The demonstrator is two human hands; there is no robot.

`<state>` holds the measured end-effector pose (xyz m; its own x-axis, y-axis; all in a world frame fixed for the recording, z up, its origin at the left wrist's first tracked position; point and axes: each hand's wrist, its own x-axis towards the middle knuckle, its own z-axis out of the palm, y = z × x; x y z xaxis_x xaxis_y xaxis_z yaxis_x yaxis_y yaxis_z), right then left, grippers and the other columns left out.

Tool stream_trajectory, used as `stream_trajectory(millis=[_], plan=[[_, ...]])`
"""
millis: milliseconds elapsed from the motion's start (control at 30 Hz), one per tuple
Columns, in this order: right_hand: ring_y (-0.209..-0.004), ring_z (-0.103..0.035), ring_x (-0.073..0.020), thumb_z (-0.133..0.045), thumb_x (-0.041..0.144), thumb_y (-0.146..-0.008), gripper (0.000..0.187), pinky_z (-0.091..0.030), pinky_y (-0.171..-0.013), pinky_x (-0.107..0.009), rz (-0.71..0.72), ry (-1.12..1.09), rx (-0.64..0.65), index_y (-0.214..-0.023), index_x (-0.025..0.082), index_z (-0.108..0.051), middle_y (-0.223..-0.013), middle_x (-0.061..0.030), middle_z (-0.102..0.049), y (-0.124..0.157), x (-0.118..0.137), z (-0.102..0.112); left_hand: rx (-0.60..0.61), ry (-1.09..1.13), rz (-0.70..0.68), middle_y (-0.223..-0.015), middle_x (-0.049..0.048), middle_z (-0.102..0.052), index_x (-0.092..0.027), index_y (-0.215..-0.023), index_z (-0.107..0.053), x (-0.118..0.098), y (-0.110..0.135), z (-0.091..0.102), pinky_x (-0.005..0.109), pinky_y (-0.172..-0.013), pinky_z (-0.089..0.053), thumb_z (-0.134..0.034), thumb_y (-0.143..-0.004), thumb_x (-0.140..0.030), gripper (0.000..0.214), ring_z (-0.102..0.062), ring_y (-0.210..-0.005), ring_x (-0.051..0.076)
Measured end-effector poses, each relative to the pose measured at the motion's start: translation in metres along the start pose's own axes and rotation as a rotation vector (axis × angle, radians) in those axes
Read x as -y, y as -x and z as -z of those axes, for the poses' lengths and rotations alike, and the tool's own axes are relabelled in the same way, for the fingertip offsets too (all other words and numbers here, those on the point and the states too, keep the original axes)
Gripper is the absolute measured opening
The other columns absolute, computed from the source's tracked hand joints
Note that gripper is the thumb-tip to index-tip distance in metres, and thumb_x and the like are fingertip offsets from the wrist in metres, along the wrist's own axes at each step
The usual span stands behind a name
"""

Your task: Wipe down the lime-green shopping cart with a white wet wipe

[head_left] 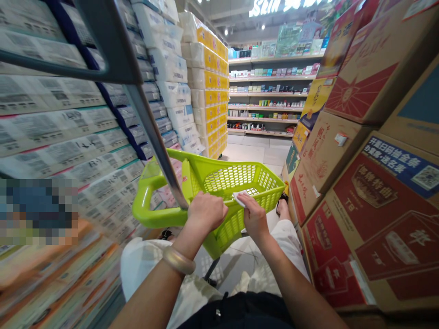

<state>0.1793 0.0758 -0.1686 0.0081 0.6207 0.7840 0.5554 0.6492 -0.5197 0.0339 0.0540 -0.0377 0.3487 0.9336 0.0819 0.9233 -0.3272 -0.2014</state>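
A lime-green plastic shopping cart with lattice walls stands in front of me, its near side close to my knees. My left hand, with a gold bangle at the wrist, is closed over the near rim, next to the foot of the metal handle post. Farther along the same rim, my right hand presses a folded white cloth or tissue against the plastic. The fingers partly cover that white piece. The cart's dark handle rises at upper left, near the camera.
Tall stacks of packaged tissue line the left, with yellow-and-white packs beyond. Red and brown cartons are piled close on the right. Past the cart, tiled floor leads to shelves of small products.
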Motion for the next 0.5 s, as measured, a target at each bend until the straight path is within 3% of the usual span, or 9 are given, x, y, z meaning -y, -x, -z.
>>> stream_trajectory(millis=[67, 233, 400, 500], plan=[[-0.12, -0.063, -0.0214, -0.038, 0.002, -0.084, 0.049, -0.051, -0.105, -0.042, -0.012, 0.011, -0.014, -0.116, 0.022, -0.07, -0.116, -0.0078, -0.073, 0.001, 0.0, 0.0, -0.004, -0.001, -0.001, -0.083, 0.0175, -0.076, -0.012, -0.082, -0.076, 0.0, 0.0, 0.0, 0.04, -0.08, -0.046, -0.042, -0.09, -0.026, 0.038, -0.071, -0.086, 0.03], [-0.124, -0.06, -0.0188, -0.04, 0.002, -0.085, 0.051, -0.048, -0.109, -0.039, 0.061, -0.09, 0.089, -0.121, 0.024, -0.068, -0.123, -0.0056, -0.07, 0.002, 0.01, -0.003, -0.02, -0.008, -0.031, -0.083, 0.0175, -0.076, -0.012, -0.082, -0.076, 0.003, -0.001, -0.003, 0.04, -0.08, -0.046, -0.042, -0.091, -0.027, 0.038, -0.071, -0.086, 0.03], [-0.12, -0.063, -0.0214, -0.04, 0.002, -0.083, 0.049, -0.05, -0.106, -0.043, -0.061, 0.005, -0.004, -0.116, 0.024, -0.071, -0.116, -0.0064, -0.073, 0.002, -0.005, 0.003, -0.026, -0.036, -0.035, -0.081, 0.0165, -0.076, -0.012, -0.079, -0.076, 0.008, -0.001, -0.009, 0.04, -0.078, -0.047, -0.043, -0.089, -0.027, 0.037, -0.071, -0.083, 0.03], [-0.121, -0.063, -0.0216, -0.04, 0.002, -0.082, 0.051, -0.049, -0.107, -0.043, -0.034, -0.008, 0.022, -0.117, 0.023, -0.07, -0.118, -0.0064, -0.072, 0.002, 0.002, 0.0, -0.036, -0.046, -0.043, -0.08, 0.016, -0.076, -0.013, -0.078, -0.076, 0.01, -0.001, -0.011, 0.041, -0.078, -0.047, -0.043, -0.089, -0.027, 0.037, -0.071, -0.082, 0.03]])
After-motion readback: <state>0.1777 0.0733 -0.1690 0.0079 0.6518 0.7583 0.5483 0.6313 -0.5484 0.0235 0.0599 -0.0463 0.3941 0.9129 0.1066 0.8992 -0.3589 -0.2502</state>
